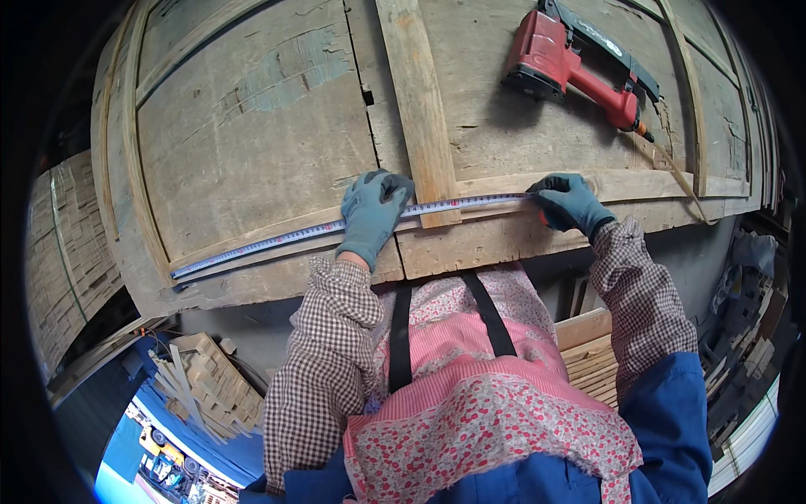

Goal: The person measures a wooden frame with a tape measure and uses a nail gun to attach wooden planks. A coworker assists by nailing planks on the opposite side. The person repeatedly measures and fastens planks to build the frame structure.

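Observation:
A tape measure's pale blade (277,240) stretches along a thin wooden strip near the front edge of a large plywood panel (235,160). Its left end rests by the panel's left corner. My left hand (374,212), in a grey-blue glove, is closed over the blade just left of an upright wooden plank (424,109). The blade crosses that plank's lower end. My right hand (573,204), gloved alike, grips the blade's right end; a bit of red shows under its fingers, and the rest of the case is hidden.
A red nail gun (571,71) with a black magazine lies at the panel's far right, its hose (678,175) trailing over the front edge. Wooden battens (134,143) frame the panel. Stacked wood blocks (71,252) stand at left, more (214,382) at lower left. Slats lie below the panel.

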{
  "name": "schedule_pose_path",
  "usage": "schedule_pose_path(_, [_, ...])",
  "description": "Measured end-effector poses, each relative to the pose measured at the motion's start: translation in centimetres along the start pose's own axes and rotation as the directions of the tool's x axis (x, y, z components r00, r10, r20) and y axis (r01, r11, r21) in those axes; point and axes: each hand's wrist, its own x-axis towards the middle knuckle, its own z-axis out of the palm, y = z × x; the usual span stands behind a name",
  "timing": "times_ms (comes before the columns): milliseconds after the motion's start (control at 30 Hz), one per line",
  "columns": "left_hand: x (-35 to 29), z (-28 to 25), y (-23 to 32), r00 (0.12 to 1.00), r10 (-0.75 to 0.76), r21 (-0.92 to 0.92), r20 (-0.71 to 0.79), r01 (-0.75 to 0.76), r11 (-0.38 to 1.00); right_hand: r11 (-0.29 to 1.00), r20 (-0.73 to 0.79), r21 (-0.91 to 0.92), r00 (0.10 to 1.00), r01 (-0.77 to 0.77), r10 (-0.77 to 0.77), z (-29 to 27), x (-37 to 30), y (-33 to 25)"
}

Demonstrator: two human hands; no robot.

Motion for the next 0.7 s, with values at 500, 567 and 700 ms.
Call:
schedule_pose_path(500, [-6.7,0.5,-0.9,0.887,0.459,0.467,-0.049,-0.386,0.796,1.0,0.013,-0.009,1.0,-0.01,0.011,-0.4,0.8,0.6])
schedule_pose_path(567, [-5.5,1.1,-0.6,0.864,0.498,0.5,-0.077,-0.399,0.769,0.994,-0.041,-0.01,0.993,0.111,-0.111,-0.6,1.4,1.9])
schedule_pose_path(700, [-4.3,0.8,-0.7,0.869,0.488,0.512,-0.079,-0.385,0.768,0.998,0.023,-0.011,0.997,-0.069,0.069,0.2,-0.3,-1.5])
